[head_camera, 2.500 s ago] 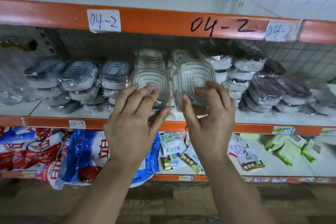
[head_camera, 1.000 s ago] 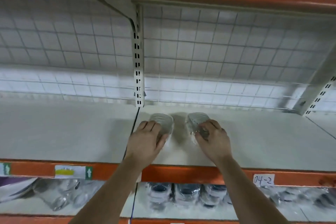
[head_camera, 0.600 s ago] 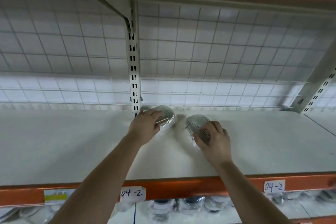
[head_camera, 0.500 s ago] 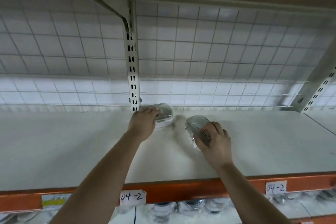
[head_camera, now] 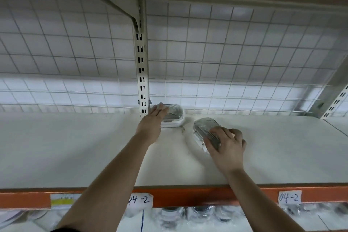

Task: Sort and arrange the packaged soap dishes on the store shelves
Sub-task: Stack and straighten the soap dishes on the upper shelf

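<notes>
Since only two packaged dishes are carried by the upper shelf (head_camera: 75, 147), a row is judged to be started at its back. The left soap dish (head_camera: 174, 117) is set flat close to the wire mesh (head_camera: 226, 52), at three o'clock of the slotted post (head_camera: 142, 73), presumably so that the post marks the row's end. It is touched by the left hand (head_camera: 151, 125), whose fingers are laid straight over its nine o'clock end, not curled round it. The right soap dish (head_camera: 205, 129) lies at four o'clock of the first, apart from it and skewed toward eleven o'clock. Its near end is gripped by the right hand (head_camera: 227, 147), fingers curled over the lid, likely so that it can be squared and slid beside its neighbour.
</notes>
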A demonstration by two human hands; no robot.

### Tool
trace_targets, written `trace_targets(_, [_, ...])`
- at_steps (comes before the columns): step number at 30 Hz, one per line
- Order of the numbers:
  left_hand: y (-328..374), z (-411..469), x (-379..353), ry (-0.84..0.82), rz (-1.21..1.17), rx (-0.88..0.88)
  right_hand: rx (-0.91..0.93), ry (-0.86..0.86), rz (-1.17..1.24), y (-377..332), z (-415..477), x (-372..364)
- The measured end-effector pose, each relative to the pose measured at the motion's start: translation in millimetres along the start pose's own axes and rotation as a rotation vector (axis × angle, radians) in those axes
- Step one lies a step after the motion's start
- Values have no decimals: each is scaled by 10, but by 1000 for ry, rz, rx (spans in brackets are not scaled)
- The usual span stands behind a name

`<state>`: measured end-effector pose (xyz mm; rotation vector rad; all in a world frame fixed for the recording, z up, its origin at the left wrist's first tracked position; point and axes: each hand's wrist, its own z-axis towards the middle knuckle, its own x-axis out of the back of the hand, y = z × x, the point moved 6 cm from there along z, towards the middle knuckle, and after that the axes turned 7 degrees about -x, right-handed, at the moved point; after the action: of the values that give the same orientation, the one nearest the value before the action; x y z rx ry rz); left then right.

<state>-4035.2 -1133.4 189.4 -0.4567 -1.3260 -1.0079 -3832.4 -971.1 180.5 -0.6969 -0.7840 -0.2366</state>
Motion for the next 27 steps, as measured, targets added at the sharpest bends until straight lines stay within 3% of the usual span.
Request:
trace_targets(5, [-174,-408,233,263,30,64,45,-41,66,-38,3,-27])
trace_targets(10, [-472,-797,159,185,168,219,106,-62,130,-69,20,-43])
trace_targets(16, [-427,-843,158,269,194,160,109,-143,117,-12,39,-104])
trace_targets(22, [-459,-828,159,287,221,202,217,-164,418,-190,-61,117])
trace_targets(27, [-492,-802,121,280,260,193,284,-174,494,-417,59,100])
